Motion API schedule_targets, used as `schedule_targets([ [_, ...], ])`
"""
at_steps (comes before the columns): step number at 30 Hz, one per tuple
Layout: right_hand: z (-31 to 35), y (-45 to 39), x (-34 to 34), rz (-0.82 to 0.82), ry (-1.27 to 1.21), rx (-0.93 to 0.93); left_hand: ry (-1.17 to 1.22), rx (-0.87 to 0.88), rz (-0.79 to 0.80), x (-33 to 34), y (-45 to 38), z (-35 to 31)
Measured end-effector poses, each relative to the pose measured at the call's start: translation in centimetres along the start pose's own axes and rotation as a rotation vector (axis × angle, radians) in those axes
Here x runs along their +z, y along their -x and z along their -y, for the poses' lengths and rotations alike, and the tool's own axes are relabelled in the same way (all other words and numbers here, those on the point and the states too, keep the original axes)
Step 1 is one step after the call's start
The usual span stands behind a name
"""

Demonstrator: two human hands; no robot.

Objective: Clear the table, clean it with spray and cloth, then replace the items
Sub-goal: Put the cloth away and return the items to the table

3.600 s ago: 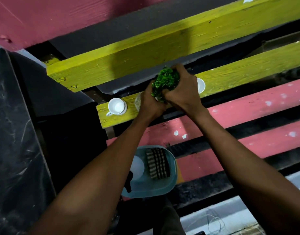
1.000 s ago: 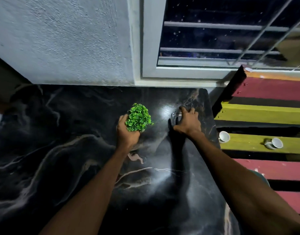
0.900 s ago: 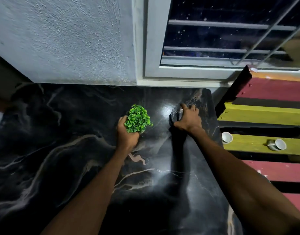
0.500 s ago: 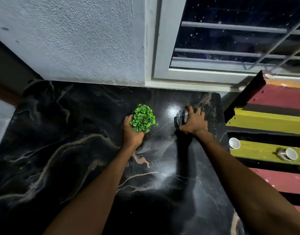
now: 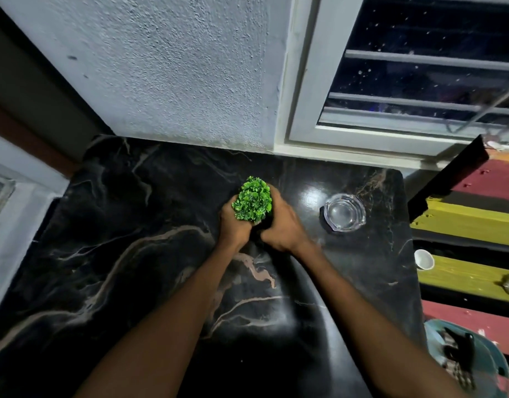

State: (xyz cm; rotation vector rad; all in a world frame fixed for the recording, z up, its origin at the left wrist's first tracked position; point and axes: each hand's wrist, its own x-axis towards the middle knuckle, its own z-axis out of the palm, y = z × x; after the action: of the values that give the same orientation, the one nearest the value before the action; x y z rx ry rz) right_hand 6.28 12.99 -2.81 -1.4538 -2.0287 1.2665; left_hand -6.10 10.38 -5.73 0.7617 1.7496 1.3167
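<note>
— Position of small green plant [image 5: 253,203]?
— Centre of frame, low over black marbled counter [image 5: 132,254]; base hidden, contact with surface not determinable.
— Hands?
— Left hand [image 5: 234,224] and right hand [image 5: 282,226] both wrapped around plant from either side, fingers curled on it.
— Other items?
— Clear glass ashtray [image 5: 344,212] standing on counter, right of centre, apart from hands. White cup [image 5: 424,259] on yellow bench slat [image 5: 465,278], right edge. Blue basin [image 5: 474,357], lower right corner.

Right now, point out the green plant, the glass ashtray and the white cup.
green plant [image 5: 252,201], head view, middle of its foliage.
glass ashtray [image 5: 341,213], head view, centre of its bowl.
white cup [image 5: 424,259], head view, its open mouth.
</note>
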Motion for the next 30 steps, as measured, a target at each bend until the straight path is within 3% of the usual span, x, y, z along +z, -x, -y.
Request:
schedule_targets([
  [4, 2.5, -2.3, 3.2, -0.111, -0.061, 0.082, -0.097, 0.033, 0.010, -3.6, -2.1, 0.1],
  [12, 6.5, -6.5, 8.5, -0.162, 0.034, 0.116, -0.217, 0.081, 0.091, -10.9, -6.5, -0.6],
  [25, 6.2, -6.7, 10.5, -0.311, 0.063, 0.252, -0.178, 0.008, 0.403, -12.4, -8.6, 0.2],
  [30, 6.3, -6.0, 10.6, -0.310, 0.009, 0.294, -0.297, -0.050, 0.362, -13.9, -7.3, 0.2],
])
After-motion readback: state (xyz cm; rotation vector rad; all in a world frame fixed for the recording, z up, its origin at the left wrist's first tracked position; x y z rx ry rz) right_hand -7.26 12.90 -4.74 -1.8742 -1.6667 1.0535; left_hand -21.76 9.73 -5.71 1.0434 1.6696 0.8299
